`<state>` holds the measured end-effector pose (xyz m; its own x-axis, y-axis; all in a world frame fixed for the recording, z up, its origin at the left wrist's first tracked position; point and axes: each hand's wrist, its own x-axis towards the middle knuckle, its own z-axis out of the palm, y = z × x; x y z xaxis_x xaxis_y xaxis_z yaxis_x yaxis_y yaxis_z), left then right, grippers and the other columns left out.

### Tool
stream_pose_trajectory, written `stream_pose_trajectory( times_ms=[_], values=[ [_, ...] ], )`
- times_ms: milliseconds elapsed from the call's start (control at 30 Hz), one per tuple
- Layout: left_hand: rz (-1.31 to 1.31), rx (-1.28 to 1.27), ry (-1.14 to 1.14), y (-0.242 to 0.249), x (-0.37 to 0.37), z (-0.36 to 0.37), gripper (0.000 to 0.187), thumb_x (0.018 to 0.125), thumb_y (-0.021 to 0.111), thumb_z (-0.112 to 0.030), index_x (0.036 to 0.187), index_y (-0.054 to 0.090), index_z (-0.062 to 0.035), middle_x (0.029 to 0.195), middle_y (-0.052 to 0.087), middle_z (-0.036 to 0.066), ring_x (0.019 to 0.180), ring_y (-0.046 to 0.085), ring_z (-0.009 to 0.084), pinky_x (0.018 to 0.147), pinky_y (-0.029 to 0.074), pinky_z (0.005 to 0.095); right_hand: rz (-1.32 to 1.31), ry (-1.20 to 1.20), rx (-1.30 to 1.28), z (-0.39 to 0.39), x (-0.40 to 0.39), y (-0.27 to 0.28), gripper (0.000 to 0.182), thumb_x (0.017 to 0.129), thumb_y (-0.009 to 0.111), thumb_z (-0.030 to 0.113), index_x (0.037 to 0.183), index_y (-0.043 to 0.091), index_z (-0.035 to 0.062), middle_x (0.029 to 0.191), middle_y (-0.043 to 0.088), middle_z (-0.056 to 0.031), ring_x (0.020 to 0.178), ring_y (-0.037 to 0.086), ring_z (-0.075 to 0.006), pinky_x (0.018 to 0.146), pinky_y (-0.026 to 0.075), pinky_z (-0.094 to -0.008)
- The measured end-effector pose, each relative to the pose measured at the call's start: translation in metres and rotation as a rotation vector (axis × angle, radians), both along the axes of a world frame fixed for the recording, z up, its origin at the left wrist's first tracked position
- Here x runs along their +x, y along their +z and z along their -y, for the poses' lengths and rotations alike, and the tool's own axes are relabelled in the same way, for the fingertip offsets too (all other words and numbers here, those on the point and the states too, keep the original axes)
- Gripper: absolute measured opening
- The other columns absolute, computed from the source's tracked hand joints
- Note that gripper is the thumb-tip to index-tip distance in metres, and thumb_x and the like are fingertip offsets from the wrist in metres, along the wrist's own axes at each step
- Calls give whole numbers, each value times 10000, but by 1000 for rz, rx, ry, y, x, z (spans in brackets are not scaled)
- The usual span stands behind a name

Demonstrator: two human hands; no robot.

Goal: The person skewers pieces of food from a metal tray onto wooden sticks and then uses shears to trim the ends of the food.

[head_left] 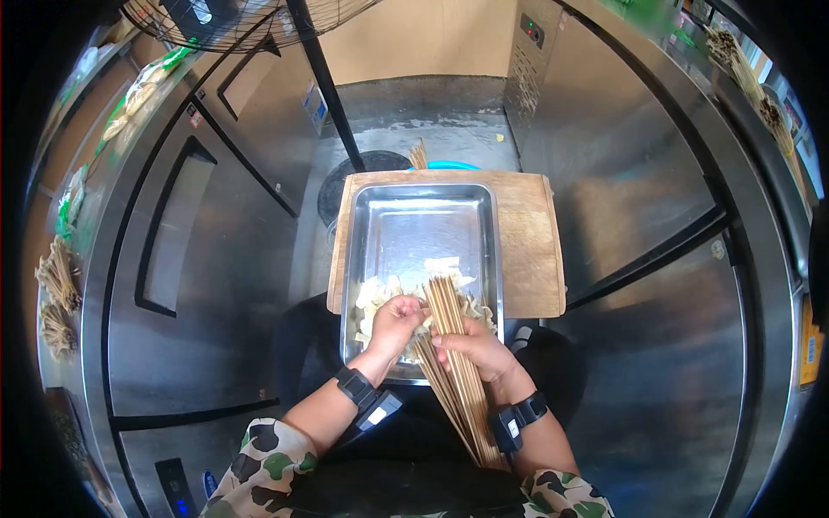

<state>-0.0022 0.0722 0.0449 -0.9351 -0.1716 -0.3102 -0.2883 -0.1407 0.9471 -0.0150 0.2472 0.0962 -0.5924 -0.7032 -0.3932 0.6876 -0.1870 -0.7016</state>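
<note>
A steel tray [432,207] rests on a wooden board [528,250] right in front of me. Pale, flat food pieces [373,298] are heaped at the tray's near end. My right hand [477,347] grips a bundle of bamboo skewers [458,371] that runs from my lap up over the food. My left hand [395,321] is closed around a pale piece beside the skewer tips. Both wrists wear black bands.
Stainless fridge cabinets stand on both sides, the left door handles [173,224] close by. A fan stand pole [324,86] and its dark round base [363,173] are behind the board. More skewer bundles [56,276] lie on the left counter and at the upper right [760,86].
</note>
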Motion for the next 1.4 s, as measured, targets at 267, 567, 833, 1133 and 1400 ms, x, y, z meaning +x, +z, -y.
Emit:
stream_pose_trajectory(
  times_ms=[267,567,833,1133,1400],
  values=[
    [79,231,-15,55,12,2,142,848,624,-134,945,579,-41,773,573,-7,630,508,55,557,424,176,17,-61,43,3,2,5,136,772,649,41,884,573,33,663,579,-32,557,561,-116,515,467,-227],
    [190,407,-15,52,7,-1,73,821,627,-53,881,589,-40,771,610,26,656,574,84,590,488,181,12,-67,45,1,4,-1,186,772,638,37,947,580,54,737,587,-8,622,562,-88,566,476,-212],
    [33,306,20,52,14,-4,259,829,614,-44,1075,543,-82,778,618,22,661,574,61,589,482,179,-16,-74,14,-2,3,-7,202,764,653,41,952,579,52,764,596,-8,650,567,-86,581,474,-220],
    [-13,203,-79,59,19,5,443,871,573,-79,1288,423,-97,851,621,41,700,584,92,626,499,198,-45,-101,97,-1,2,0,229,739,673,4,930,549,24,756,613,-48,669,608,-121,579,487,-221],
    [-49,-543,-359,-12,49,62,83,825,567,14,884,613,-23,754,609,22,644,572,95,608,482,229,-47,-168,79,-10,1,7,221,757,646,-15,923,506,27,754,617,-70,666,619,-133,580,494,-220]
  ],
)
